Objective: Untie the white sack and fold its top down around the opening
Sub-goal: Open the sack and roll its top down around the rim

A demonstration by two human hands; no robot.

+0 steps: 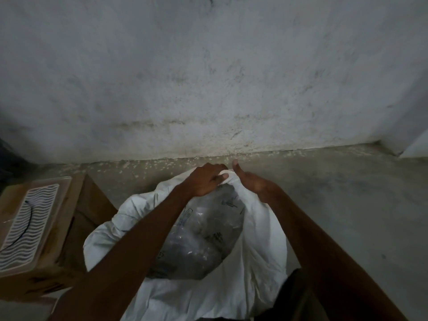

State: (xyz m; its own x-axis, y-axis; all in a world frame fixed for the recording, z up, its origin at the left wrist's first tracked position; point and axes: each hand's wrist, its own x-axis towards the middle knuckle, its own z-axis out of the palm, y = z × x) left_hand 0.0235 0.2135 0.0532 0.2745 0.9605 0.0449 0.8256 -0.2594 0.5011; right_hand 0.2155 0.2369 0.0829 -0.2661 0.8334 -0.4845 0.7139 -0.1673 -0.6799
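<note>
Fingers (217,179) of our left hand (205,181) pinch the white sack (254,239)'s far rim; right hand (251,184) grips alongside, thumb up. We should roll outward evenly.

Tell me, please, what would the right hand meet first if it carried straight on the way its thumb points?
Likely only bare concrete floor, then the stained grey plaster wall. The right hand grips the gathered far edge of the white sack, thumb aimed away from the person. Depth is unclear.

white sack (250,262): base cut off at bottom edge | clear inner bag (203,237): contents indistinct
</note>
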